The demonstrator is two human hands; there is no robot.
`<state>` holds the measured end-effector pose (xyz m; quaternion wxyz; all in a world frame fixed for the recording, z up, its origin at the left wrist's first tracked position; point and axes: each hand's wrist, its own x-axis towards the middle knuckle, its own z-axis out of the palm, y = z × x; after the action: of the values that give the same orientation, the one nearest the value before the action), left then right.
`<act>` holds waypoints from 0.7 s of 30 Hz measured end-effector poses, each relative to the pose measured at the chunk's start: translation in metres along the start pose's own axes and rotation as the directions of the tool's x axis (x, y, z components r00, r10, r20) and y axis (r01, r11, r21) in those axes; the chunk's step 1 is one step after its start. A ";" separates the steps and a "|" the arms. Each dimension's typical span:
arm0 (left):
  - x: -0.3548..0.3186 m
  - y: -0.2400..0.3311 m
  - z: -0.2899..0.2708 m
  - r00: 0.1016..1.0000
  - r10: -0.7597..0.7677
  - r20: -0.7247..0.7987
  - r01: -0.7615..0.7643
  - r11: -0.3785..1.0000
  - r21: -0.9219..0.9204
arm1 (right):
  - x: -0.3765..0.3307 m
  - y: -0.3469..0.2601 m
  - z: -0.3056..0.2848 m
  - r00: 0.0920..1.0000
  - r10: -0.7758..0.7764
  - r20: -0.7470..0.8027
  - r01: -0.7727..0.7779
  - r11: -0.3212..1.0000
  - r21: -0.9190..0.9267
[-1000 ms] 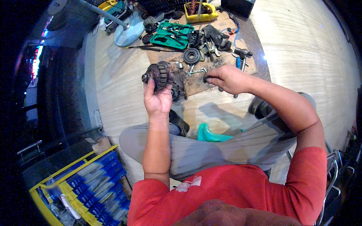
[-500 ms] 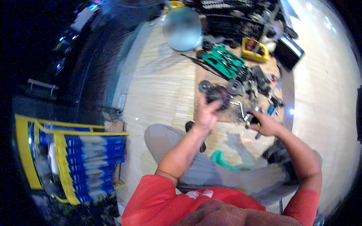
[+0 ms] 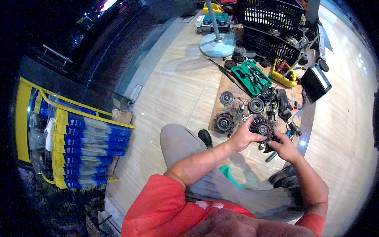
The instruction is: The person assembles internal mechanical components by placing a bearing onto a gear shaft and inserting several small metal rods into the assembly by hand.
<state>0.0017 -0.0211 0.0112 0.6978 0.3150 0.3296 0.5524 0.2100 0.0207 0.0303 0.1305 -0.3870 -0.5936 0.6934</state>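
A dark round alternator rotor (image 3: 262, 125), with fins round its rim and a shaft end at its centre, is held above the cardboard between my two hands. My left hand (image 3: 245, 136) grips its left side, thumb across the lower front. My right hand (image 3: 283, 146) closes on its lower right edge; the fingertips are partly hidden. Left of the hands, a dark round alternator housing (image 3: 224, 123) lies on the cardboard (image 3: 233, 87). A pulley (image 3: 226, 98) and a ring-shaped wheel (image 3: 256, 105) lie just beyond. Wrenches (image 3: 245, 118) show partly beside my left fingers.
Beyond lies a green tool case (image 3: 252, 77), open, beside a yellow container (image 3: 283, 74) with copper-coloured pieces. Black crates (image 3: 272, 23) and a pole's round base (image 3: 218, 46) stand at the back. A black box (image 3: 316, 83) is at right; a yellow rack (image 3: 59, 146) at left.
My hands have come together on the rotor; earlier they were apart, the left with a blurred dark part, the right over tools. The housing now shows at the cardboard's left. The view has shifted.
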 end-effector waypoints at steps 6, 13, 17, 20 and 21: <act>-0.001 0.004 -0.004 1.000 0.005 -0.020 -0.005 1.000 -0.012 | 0.002 0.004 0.001 0.997 -0.056 -0.061 0.052 0.997 -0.060; 0.000 0.003 -0.005 1.000 -0.022 0.005 0.023 0.999 -0.041 | 0.001 -0.002 0.010 0.994 0.017 -0.107 0.027 0.918 0.396; -0.002 0.007 0.003 0.999 -0.024 0.040 0.032 0.980 -0.195 | 0.001 -0.015 0.021 0.967 0.125 -0.222 0.018 0.836 0.549; -0.003 0.006 0.002 0.997 -0.065 0.031 0.071 0.952 -0.299 | 0.001 -0.001 0.003 0.991 0.130 -0.039 -0.091 0.850 0.518; -0.002 0.005 -0.001 0.997 -0.064 0.035 0.072 0.945 -0.318 | 0.002 0.000 0.003 0.991 0.125 -0.039 -0.091 0.871 0.483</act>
<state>-0.0022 -0.0223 0.0153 0.7622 0.1930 0.2382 0.5701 0.2070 0.0193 0.0293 0.2038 -0.3986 -0.3759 0.8113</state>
